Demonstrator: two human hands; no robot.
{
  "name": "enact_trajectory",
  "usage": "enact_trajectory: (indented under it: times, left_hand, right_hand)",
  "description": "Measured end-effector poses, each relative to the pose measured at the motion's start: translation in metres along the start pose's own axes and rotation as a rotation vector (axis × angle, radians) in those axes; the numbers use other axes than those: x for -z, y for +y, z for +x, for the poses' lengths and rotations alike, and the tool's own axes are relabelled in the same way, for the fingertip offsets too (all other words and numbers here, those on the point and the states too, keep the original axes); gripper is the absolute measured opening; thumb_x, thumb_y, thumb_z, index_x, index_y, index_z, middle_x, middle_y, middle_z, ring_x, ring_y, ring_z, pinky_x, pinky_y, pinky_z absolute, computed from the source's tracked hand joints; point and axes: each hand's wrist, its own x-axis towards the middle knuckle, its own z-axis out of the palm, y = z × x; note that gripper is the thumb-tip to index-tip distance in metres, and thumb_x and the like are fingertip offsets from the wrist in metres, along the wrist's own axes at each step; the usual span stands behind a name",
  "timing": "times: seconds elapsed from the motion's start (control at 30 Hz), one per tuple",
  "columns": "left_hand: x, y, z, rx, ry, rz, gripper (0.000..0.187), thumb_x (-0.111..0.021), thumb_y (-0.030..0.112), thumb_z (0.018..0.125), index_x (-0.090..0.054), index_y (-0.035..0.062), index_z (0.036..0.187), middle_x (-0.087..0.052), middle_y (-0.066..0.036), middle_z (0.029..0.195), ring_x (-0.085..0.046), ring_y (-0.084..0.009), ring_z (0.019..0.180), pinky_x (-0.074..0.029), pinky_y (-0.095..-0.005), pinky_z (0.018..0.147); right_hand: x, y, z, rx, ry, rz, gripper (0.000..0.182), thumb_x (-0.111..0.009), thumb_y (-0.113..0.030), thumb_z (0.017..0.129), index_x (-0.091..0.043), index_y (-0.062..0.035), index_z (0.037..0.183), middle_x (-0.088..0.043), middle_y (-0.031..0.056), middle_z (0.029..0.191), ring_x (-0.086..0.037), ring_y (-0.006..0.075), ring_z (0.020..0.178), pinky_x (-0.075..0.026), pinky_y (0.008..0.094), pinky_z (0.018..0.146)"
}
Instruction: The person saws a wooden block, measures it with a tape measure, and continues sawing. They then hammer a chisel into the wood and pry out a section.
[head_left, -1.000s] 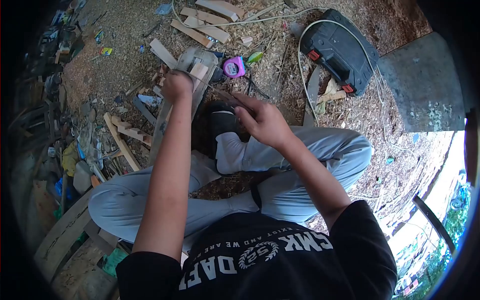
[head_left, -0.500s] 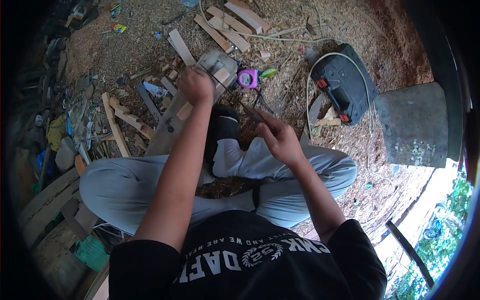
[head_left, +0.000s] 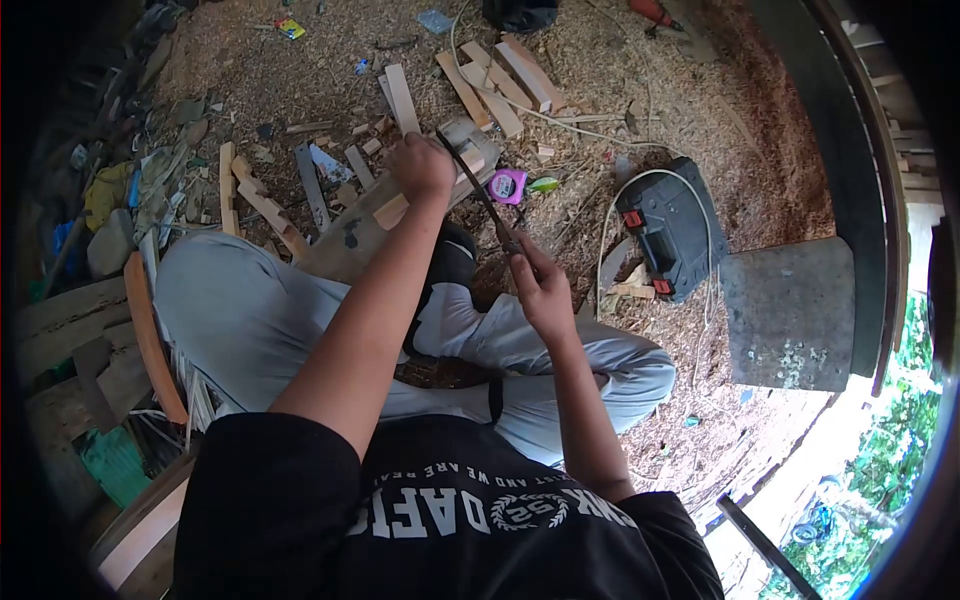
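Observation:
My left hand [head_left: 422,165] is closed at the far end of a worn wooden board [head_left: 345,245], beside a small pale wood block [head_left: 391,211]; what its fingers hold is hidden. In my right hand [head_left: 542,288] is the handle of a long, thin, dark tool [head_left: 478,185], its type unclear. The tool slants up and left past the board's end, its tip close to my left hand. A pink tape measure [head_left: 507,186] lies just right of the tool. My dark shoe [head_left: 452,262] is between my forearms.
Cut wood strips [head_left: 490,90] lie ahead on the shavings-covered ground. A black case [head_left: 672,230] with red latches, looped by a pale cord [head_left: 612,215], sits to the right, near a grey metal sheet [head_left: 790,315]. Notched wood pieces [head_left: 265,205] lie left.
The view has shifted, so the scene sits lower and the case further left. The tool now shows as a long line reaching toward my left hand. My right hand still holds it.

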Motion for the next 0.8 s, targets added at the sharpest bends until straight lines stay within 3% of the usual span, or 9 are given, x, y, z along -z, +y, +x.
enact_trajectory:
  times: [0.07, 0.27, 0.33, 0.47, 0.53, 0.57, 0.67, 0.73, 0.8]
  left_hand:
    - [-0.008, -0.007, 0.0, -0.044, 0.041, -0.039, 0.026, -0.059, 0.023, 0.097, -0.067, -0.0005, 0.104, -0.071, -0.024, 0.109, -0.067, -0.0429, 0.106, -0.047, -0.0572, 0.102]
    - [0.016, -0.027, 0.02, -0.236, -0.102, 0.006, 0.027, -0.061, 0.029, 0.097, -0.069, 0.0042, 0.104, -0.071, -0.02, 0.109, -0.069, -0.0403, 0.105, -0.048, -0.0581, 0.099]
    - [0.023, -0.035, 0.023, -0.211, -0.124, 0.03, 0.028, -0.061, 0.03, 0.098, -0.07, 0.0048, 0.105, -0.072, -0.018, 0.109, -0.07, -0.0397, 0.104, -0.048, -0.0596, 0.1]
    - [0.016, -0.053, 0.036, -0.075, -0.228, 0.133, 0.04, -0.054, 0.036, 0.102, -0.074, 0.0046, 0.118, -0.074, -0.02, 0.118, -0.07, -0.0402, 0.116, -0.045, -0.065, 0.106]
    - [0.027, -0.043, 0.038, 0.059, -0.518, 0.158, 0.047, -0.047, 0.039, 0.104, -0.076, 0.0052, 0.121, -0.074, -0.02, 0.127, -0.068, -0.0411, 0.123, -0.044, -0.0676, 0.107]
    - [0.033, -0.04, 0.038, 0.039, -0.568, 0.211, 0.053, -0.04, 0.04, 0.105, -0.077, 0.005, 0.12, -0.075, -0.026, 0.122, -0.071, -0.0424, 0.118, -0.056, -0.0543, 0.101]
    - [0.038, -0.037, 0.032, 0.065, -0.559, 0.079, 0.053, -0.041, 0.039, 0.105, -0.08, 0.0044, 0.11, -0.077, -0.025, 0.116, -0.073, -0.042, 0.113, -0.057, -0.0534, 0.099]
    - [0.042, -0.033, 0.021, 0.054, -0.514, 0.078, 0.053, -0.041, 0.04, 0.106, -0.081, 0.0044, 0.105, -0.077, -0.024, 0.111, -0.074, -0.0424, 0.108, -0.058, -0.054, 0.096]
    - [0.04, -0.033, 0.015, 0.037, -0.478, 0.085, 0.054, -0.041, 0.04, 0.106, -0.081, 0.0045, 0.1, -0.078, -0.024, 0.107, -0.075, -0.0428, 0.104, -0.058, -0.0545, 0.093]
  right_hand:
    - [-0.004, 0.004, -0.011, -0.238, -0.081, 0.081, 0.045, -0.063, -0.025, 0.107, -0.064, -0.0036, 0.146, -0.075, 0.0121, 0.094, -0.064, 0.0102, 0.086, -0.054, 0.0305, 0.083]
    - [-0.065, 0.001, -0.042, -0.182, -0.025, 0.289, 0.055, -0.064, -0.022, 0.106, -0.052, 0.0035, 0.153, -0.076, 0.0197, 0.111, -0.067, 0.013, 0.099, -0.054, 0.0309, 0.09]
    - [-0.091, 0.005, -0.049, 0.028, 0.047, 0.221, 0.056, -0.061, -0.015, 0.108, -0.045, 0.0023, 0.159, -0.063, -0.0032, 0.092, -0.05, 0.0023, 0.073, -0.044, 0.0224, 0.063]
    - [-0.101, -0.012, -0.062, -0.001, -0.01, 0.166, 0.056, -0.059, -0.014, 0.109, -0.044, 0.0019, 0.16, -0.066, 0.0001, 0.099, -0.054, 0.0041, 0.076, -0.048, 0.0236, 0.066]
    - [-0.093, -0.033, -0.065, -0.303, -0.092, 0.329, 0.057, -0.062, -0.018, 0.107, -0.046, 0.0014, 0.158, -0.076, 0.018, 0.122, -0.073, 0.0212, 0.106, -0.056, 0.035, 0.093]
    - [-0.091, -0.031, -0.064, -0.302, -0.101, 0.326, 0.057, -0.062, -0.018, 0.107, -0.046, 0.0014, 0.158, -0.076, 0.018, 0.122, -0.073, 0.0212, 0.106, -0.056, 0.035, 0.093]
    - [-0.089, -0.015, -0.063, -0.347, -0.104, 0.371, 0.056, -0.061, -0.018, 0.107, -0.046, 0.0013, 0.158, -0.075, 0.0194, 0.126, -0.071, 0.0226, 0.116, -0.054, 0.0348, 0.099]
    - [-0.095, -0.006, -0.062, -0.091, 0.041, 0.353, 0.054, -0.06, -0.018, 0.108, -0.048, 0.0016, 0.157, -0.073, 0.0206, 0.131, -0.068, 0.0224, 0.124, -0.05, 0.0333, 0.104]
    - [-0.09, -0.006, -0.067, -0.096, 0.036, 0.313, 0.053, -0.06, -0.018, 0.108, -0.05, 0.0016, 0.156, -0.072, 0.0211, 0.133, -0.067, 0.0224, 0.125, -0.049, 0.0331, 0.106]
